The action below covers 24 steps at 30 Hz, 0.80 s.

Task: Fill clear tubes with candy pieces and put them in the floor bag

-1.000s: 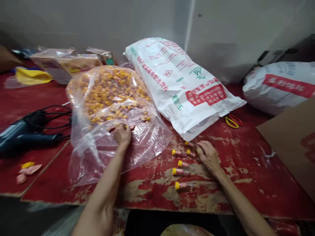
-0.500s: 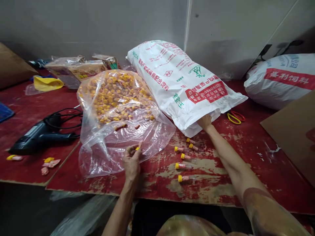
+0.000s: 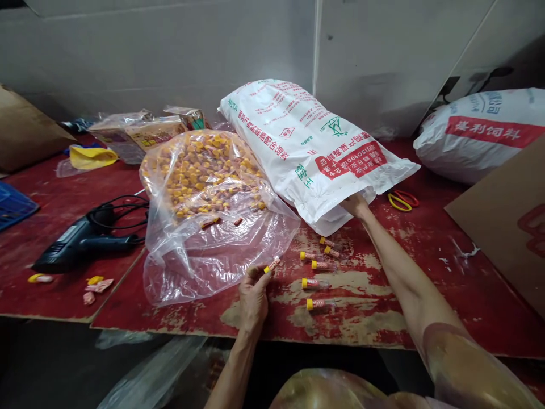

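Observation:
My left hand [image 3: 254, 292] pinches a small yellow-capped tube [image 3: 272, 265] between thumb and fingers, at the front edge of a clear plastic bag [image 3: 183, 272] of yellow-capped pieces. My right hand [image 3: 355, 205] reaches into the mouth of a white printed sack [image 3: 298, 147]; its fingers are hidden inside. Several clear tubes with yellow caps, one of them the front tube [image 3: 315, 304], lie on the red table [image 3: 361, 312] between my hands.
A black heat gun [image 3: 80, 241] with a coiled cord lies at the left, near loose capped pieces. Red-and-yellow scissors [image 3: 402, 200] lie right of the sack. A cardboard piece [image 3: 506, 221] and a second white sack [image 3: 481, 130] stand at the right. Packaged boxes [image 3: 155, 132] sit behind.
My left hand has moved right with the tube, away from the clear bag and toward the row of tubes. My right hand remains in the sack's mouth. The camera view has shifted slightly.

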{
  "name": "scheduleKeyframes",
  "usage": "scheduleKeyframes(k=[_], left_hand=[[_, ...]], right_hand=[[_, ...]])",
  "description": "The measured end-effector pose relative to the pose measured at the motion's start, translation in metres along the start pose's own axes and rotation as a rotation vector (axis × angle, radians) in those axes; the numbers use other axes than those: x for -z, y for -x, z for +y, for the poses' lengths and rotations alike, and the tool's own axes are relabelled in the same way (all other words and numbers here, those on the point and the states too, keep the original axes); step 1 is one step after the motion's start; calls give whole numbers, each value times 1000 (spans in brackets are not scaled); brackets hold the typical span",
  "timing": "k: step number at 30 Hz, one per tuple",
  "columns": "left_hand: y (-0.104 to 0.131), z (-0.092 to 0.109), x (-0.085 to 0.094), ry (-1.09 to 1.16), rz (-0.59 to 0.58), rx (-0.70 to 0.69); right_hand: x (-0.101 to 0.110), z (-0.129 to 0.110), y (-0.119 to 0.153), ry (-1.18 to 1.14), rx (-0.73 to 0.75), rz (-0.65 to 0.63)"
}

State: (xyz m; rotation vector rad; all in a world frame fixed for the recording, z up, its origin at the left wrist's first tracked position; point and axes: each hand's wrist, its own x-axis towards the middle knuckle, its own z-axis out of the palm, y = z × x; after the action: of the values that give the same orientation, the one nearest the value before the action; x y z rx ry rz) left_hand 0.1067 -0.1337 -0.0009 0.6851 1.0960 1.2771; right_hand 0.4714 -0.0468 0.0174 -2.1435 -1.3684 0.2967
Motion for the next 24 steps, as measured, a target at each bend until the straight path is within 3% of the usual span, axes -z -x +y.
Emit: scheduleKeyframes(k=[4, 8, 11, 15, 18, 21, 24], left_hand=[[11, 1, -15, 55, -47, 69], [24, -6, -40, 50, -148, 126], [33, -10, -57, 72, -205, 153], [40, -10, -65, 50, -230, 160], [41, -9, -63, 45, -226, 169], [43, -9, -59, 48, -247, 212], [49, -10, -60, 70, -281, 316]], right_hand=[[8, 11, 57, -150, -16, -16], [8, 6, 132, -640, -72, -222], [6, -10, 172, -759, -70, -343], [3, -28, 194, -819, -32, -448], [-3, -33, 198, -1057, -71, -463], [-9, -40, 201, -1321, -150, -369], [-17, -52, 206, -1452, -163, -167]])
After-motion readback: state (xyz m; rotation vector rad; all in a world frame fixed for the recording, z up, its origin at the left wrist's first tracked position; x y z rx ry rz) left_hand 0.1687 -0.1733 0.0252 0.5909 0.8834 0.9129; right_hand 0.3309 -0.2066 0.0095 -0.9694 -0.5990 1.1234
